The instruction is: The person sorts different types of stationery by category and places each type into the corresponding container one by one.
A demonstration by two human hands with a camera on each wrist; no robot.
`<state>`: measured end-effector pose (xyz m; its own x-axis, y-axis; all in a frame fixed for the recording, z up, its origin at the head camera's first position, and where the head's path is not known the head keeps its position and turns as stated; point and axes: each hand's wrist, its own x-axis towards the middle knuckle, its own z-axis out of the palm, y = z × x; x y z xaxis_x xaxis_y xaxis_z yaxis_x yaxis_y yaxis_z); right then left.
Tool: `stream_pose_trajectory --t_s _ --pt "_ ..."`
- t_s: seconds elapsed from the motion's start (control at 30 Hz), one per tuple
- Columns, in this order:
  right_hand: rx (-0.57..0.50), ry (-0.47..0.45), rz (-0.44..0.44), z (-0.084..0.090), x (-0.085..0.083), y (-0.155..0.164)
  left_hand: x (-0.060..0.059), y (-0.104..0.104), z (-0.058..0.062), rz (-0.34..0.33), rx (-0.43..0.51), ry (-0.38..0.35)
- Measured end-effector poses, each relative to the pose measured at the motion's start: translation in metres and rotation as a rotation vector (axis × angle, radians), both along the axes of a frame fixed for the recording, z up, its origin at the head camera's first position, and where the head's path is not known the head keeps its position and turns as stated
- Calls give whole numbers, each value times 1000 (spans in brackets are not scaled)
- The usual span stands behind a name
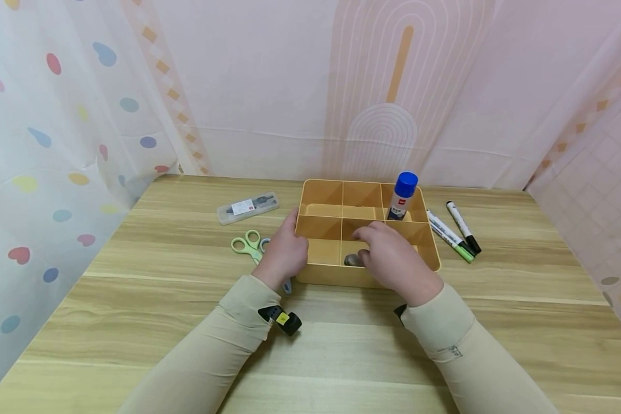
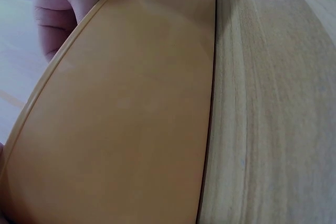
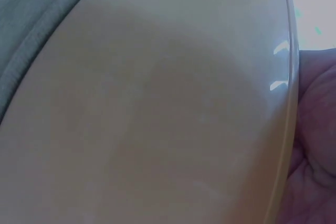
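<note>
Orange 6-compartment box (image 1: 336,276) is set on the table (image 1: 341,362), its rim gripped by the left hand (image 1: 284,253); whether a dark object (image 1: 352,260) inside is pinched by the right hand (image 1: 395,259) cannot be told.

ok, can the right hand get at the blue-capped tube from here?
Likely yes: the tube stands just beyond the right hand, cap exposed; only dividers of the box seem to lie between.

- An orange-yellow box (image 1: 341,277) stood upright, its six compartments open-topped.
- A rounded grey item (image 1: 351,260), partly hidden, lay in the box's front middle compartment.
</note>
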<state>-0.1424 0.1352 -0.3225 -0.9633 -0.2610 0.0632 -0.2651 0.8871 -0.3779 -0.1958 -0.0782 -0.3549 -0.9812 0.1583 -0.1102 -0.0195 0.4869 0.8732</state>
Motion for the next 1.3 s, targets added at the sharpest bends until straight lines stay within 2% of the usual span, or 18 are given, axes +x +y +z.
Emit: stream_pose_trajectory --t_s 0.27,0.6,1.0,1.17,1.3 --pt "-47 30 -19 6 6 7 0 0 0 0 5 -2" --pt "-126 123 -81 13 10 30 0 0 0 3 5 -4" --pt "-194 283 -236 24 13 78 1 0 1 6 -14 0" --pt "-189 293 -333 25 11 98 1 0 1 7 -15 0" --pt "-175 297 -370 20 7 114 0 0 0 11 -17 -8"
